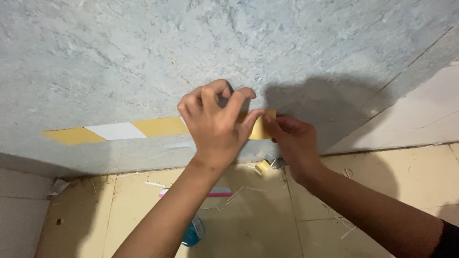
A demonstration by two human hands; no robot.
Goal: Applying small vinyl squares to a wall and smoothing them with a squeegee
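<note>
Both hands press a yellow-and-white tape (pixel 143 128) onto the grey wall (pixel 143 57): left hand (pixel 215 122) fingers curled on it, right hand (pixel 294 141) pinching its end (floor below littered).

Both hands (pixel 217 122) (pixel 294 141) press the tape strip (pixel 158 126) on the wall (pixel 143 52), above floor scraps (pixel 239 193).

Yellow-white striped tape (pixel 143 128) — flat, horizontal on grey wall — right end lifted.

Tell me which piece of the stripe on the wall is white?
The white piece sits between two yellow pieces, left of the left hand. The other visible pieces are yellow.
</note>
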